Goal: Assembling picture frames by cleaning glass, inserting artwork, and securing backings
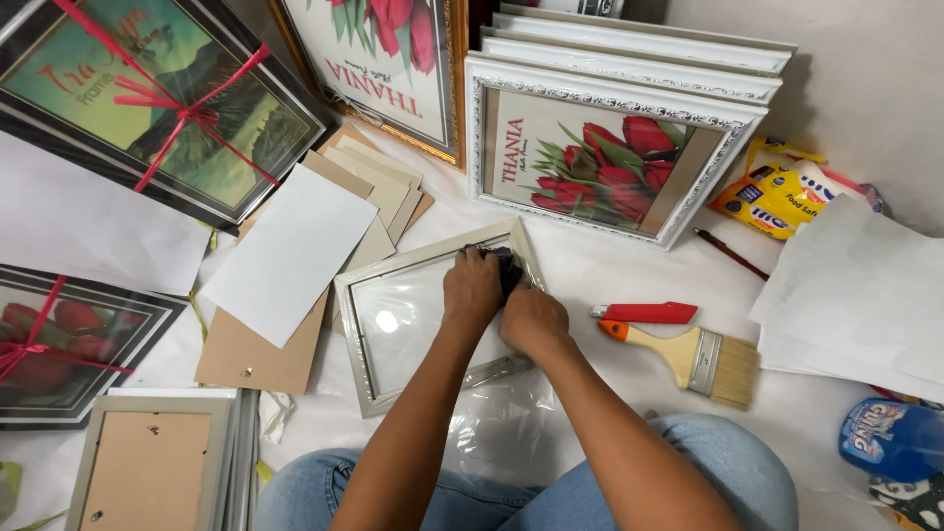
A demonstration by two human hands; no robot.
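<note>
Silver frame (393, 285): left hand (472, 287) presses glass, fingers curled; right hand (532, 319) clutches dark cloth (508, 267).

A picture-framing work area set up on a cloth-covered floor.

Stacked white ornate frames (629, 59) holding tulip prints, ribbon-tied framed pictures (147, 98), loose cardboard backing boards (261, 354) and white paper sheets (290, 251) surround the seated person; a paintbrush (688, 359), red utility knife (644, 313) and spray bottle (890, 438) lie near.
</note>
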